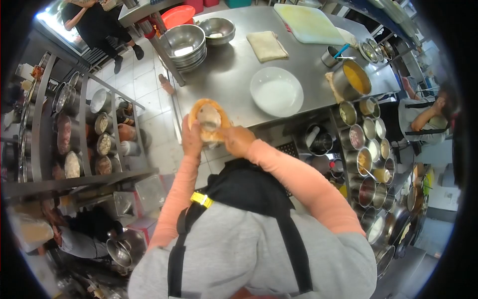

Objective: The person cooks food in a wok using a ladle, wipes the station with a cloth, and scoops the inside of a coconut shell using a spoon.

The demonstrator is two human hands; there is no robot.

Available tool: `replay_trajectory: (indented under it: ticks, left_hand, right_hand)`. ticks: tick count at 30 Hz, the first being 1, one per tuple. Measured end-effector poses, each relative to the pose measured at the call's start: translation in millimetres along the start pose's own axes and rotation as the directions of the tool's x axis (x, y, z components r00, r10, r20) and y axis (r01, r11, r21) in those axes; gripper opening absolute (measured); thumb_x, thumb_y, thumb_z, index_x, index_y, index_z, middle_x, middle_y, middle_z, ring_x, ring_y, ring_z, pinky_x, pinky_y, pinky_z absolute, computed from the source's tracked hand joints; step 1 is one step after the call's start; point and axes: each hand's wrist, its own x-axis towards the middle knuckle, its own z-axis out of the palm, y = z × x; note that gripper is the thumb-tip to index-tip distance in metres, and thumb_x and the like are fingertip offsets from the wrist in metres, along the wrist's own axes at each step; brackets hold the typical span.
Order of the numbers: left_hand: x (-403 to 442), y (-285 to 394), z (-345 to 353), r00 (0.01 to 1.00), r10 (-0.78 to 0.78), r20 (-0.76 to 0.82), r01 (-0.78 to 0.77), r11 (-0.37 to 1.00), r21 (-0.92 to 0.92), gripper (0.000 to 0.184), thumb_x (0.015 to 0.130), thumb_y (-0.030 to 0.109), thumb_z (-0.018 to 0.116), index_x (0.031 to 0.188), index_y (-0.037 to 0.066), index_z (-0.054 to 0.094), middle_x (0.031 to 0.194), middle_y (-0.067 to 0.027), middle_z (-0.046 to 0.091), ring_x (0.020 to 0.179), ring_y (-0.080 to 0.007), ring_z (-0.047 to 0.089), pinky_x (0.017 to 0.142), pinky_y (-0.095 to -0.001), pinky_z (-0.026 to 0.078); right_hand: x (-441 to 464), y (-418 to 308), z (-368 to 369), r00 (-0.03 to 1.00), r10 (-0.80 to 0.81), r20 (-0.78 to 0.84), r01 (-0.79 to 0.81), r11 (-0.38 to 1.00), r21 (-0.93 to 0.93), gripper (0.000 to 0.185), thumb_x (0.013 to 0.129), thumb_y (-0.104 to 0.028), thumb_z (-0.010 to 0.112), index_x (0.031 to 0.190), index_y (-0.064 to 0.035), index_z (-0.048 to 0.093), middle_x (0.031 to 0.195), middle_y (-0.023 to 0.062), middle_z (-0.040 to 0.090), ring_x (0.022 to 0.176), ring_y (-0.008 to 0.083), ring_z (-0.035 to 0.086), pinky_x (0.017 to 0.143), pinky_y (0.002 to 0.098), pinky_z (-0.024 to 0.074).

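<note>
Near frame center, I saw left hand (191,138) gripping orange piece (224,118), right hand (239,141) closed around spoon (209,119); white bowl (277,92) sat upper center.

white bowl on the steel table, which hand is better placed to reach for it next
Likely the right hand: it is nearer the white bowl. The left hand is farther off, against the opposite side of the orange-rimmed piece. The right is busy there too, so may need freeing first.
</note>
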Motion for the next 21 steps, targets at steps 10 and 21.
replay_trajectory:
  ticks: [10, 21]
  left_hand:
    - [25.2, -10.2, -21.3, 0.964, 0.139, 0.228, -0.156, 0.986, 0.057, 0.057, 0.100, 0.035, 0.051, 0.144, 0.000, 0.045, 0.137, -0.0202, 0.056, 0.130, -0.0297, 0.051, 0.110, -0.0363, 0.037]
    - [52.0, -12.9, -33.0, 0.942, 0.011, 0.337, -0.009, 1.000, -0.006, 0.055, 0.097, 0.033, 0.063, 0.142, 0.003, 0.051, 0.127, -0.0122, 0.063, 0.115, -0.0173, 0.058, 0.100, -0.0302, 0.045]
  right_hand:
    - [2.9, 10.1, -6.4, 0.995, 0.011, -0.095, -0.002, 0.996, 0.091, 0.035, 0.091, -0.015, 0.050, 0.122, -0.0129, 0.067, 0.100, 0.0203, 0.071, 0.090, 0.0399, 0.068, 0.083, 0.0503, 0.0531]
    - [5.0, -1.3, -11.7, 0.988, 0.107, 0.111, -0.083, 0.976, -0.201, 0.038, 0.086, -0.015, 0.054, 0.122, -0.0147, 0.064, 0.094, 0.0196, 0.072, 0.091, 0.0382, 0.069, 0.081, 0.0483, 0.0550]
